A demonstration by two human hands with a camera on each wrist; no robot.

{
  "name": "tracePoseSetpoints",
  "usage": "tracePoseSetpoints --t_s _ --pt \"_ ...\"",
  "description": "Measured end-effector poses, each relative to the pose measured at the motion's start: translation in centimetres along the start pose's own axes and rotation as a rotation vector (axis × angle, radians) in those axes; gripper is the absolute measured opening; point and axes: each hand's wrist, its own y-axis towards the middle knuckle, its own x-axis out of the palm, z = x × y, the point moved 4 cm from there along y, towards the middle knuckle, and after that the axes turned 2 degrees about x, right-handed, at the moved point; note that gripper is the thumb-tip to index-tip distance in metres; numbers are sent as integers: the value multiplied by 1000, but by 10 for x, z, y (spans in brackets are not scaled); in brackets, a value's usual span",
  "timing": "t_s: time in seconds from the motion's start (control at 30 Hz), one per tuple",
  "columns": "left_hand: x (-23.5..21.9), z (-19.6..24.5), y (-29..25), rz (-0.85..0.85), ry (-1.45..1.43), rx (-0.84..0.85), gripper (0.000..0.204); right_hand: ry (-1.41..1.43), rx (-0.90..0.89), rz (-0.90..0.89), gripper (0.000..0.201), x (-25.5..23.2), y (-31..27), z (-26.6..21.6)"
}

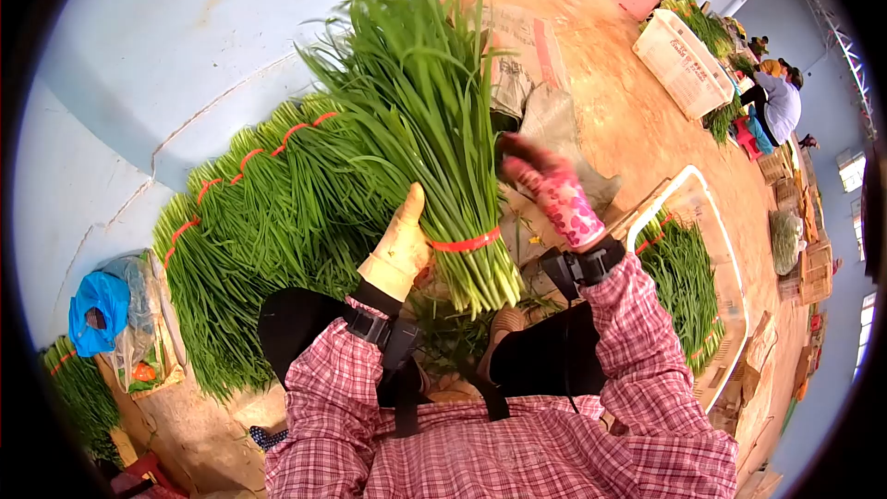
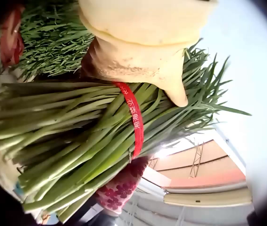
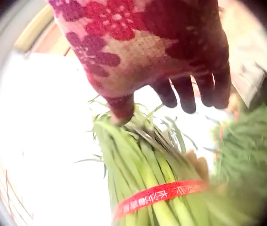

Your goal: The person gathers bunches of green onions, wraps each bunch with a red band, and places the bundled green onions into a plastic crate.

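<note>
A thick bundle of garlic chives stands tilted in front of me, leaves away and pale cut stems toward my lap. Around its lower part runs a red printed band. My left hand, in a cream rubber glove, grips the bundle from the left near the band; its thumb lies along the stems and its other fingers are hidden behind them. On the bundle's right side is my right hand, in a pink flowered glove, blurred. In the right wrist view its fingers extend apart, with the thumb close over the leaves.
Banded chive bundles lie piled on the left against a pale blue wall. A white crate with more chives stands at my right. Beyond it are another crate and a seated person. A blue plastic bag lies far left.
</note>
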Motion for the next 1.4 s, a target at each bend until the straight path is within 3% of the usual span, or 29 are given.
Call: tracePoseSetpoints --t_s 0.03,0.07,0.1,0.13,0.2,0.23,0.3,0.37,0.4,0.43,0.5,0.6,0.7,0.77,0.83,0.9,0.97,1.03,1.1,1.23,1.37,1.4 --pt "3 4 -1 47 20 -12 76 -224 -86 130 43 -8 -4 -20" --pt "12 12 -5 92 38 -20 75 -363 -153 134 32 -11 -15 -31" --pt "21 19 -9 139 56 -28 75 -141 -107 31 40 -9 -23 -22" --pt "34 22 -10 317 3 22 64 -361 -197 -11 41 0 -33 -26" --pt "25 26 -19 440 226 -20 63 -789 -335 -4 39 27 -42 -30" --pt "19 25 -16 500 238 -3 55 -871 -264 43 34 33 -43 -20" --pt "7 22 -12 620 263 30 50 -758 -315 110 24 30 -40 -10" --pt "3 31 -14 645 288 76 50 -145 -31 134 11 16 -45 -9" --pt "4 37 -17 660 303 103 51 -21 68 127 5 9 -48 -12" --pt "5 43 -19 674 318 130 52 -117 64 86 6 4 -47 -9" --pt "1 45 -16 647 282 211 48 -311 -167 73 13 12 -42 -4" --pt "15 48 -22 600 225 231 40 -897 -657 68 24 54 -36 -26" --pt "15 51 -20 561 164 347 37 -958 -643 174 16 57 -41 -20" --pt "15 56 -23 592 121 378 42 -874 -337 49 10 42 -46 -9" --pt "-3 61 -21 662 164 373 45 -1351 -87 -324 15 15 -50 17" --pt "-9 63 -21 672 188 351 48 -1151 -143 -158 13 -2 -47 36" --pt "0 64 -27 708 223 277 49 -761 -244 20 14 10 -39 9" --pt "13 66 -32 730 246 201 48 -398 -114 84 24 31 -37 -12" --pt "16 64 -34 729 253 150 47 -417 142 -25 22 40 -34 -5" --pt "4 62 -28 741 223 221 45 -358 -168 208 22 30 -32 -4" --pt "11 59 -23 616 199 337 53 -911 -672 90 14 60 -30 -21" --pt "14 58 -24 601 195 373 60 -921 -713 97 9 62 -27 -21"
